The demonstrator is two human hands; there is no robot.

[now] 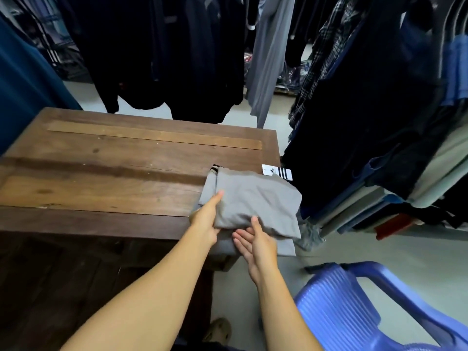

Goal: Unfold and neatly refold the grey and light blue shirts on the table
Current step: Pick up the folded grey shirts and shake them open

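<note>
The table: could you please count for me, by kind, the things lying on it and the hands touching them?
Folded grey shirt: 1
White striped tag: 1
Hands: 2, the left hand and the right hand
Total: 4
</note>
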